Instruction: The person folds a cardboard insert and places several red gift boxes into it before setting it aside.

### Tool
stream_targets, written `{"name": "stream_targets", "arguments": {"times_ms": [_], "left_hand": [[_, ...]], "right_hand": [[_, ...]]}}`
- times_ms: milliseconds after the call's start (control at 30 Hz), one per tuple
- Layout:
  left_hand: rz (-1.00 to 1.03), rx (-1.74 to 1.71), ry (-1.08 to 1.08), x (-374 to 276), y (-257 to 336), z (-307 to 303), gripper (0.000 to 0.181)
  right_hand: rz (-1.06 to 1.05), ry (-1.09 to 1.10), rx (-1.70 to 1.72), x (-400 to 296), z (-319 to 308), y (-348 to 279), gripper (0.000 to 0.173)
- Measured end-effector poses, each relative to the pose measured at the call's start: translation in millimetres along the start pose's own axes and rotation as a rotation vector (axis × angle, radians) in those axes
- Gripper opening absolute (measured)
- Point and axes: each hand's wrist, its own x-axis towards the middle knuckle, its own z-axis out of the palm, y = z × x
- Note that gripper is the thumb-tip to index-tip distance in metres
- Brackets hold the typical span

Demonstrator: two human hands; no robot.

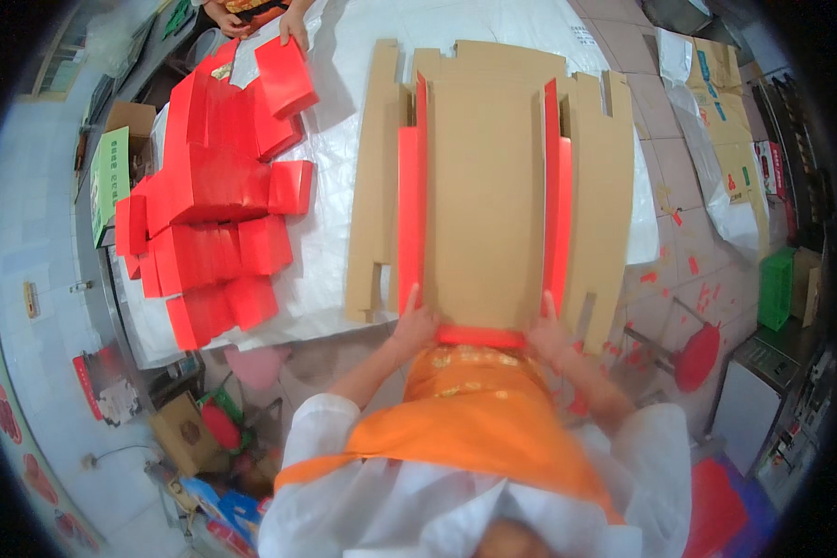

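Note:
A large die-cut cardboard box blank (485, 195) lies brown side up before me, its side flaps spread out. Its two long inner walls, red on the outside, stand raised at left and right, and a red edge shows at the near end. My left hand (415, 328) touches the near end of the left red wall (411, 209), one finger extended along it. My right hand (549, 331) rests in the same way at the near end of the right red wall (556, 209). The exact finger contact is blurred.
Folded red boxes (216, 181) are heaped on the left of the white-sheeted table (335, 244). Across the table, a person's hand (294, 29) touches a red box (284, 77). A red stool (697, 357) and red scraps are on the floor at right.

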Motion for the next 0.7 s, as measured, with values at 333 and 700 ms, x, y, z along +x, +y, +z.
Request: {"name": "stream_targets", "arguments": {"times_ms": [333,700], "left_hand": [[-0.461,-0.674,0.83,113.2,-164.5,-138.2,0.054],[-0.323,-0.871,0.726,181.7,-207.7,-116.8,0.023]], "right_hand": [[0.737,1.128,1.012,121.4,-60.4,221.5,0.049],[0.558,0.969,1.21,176.6,-85.1,229.1,0.033]]}}
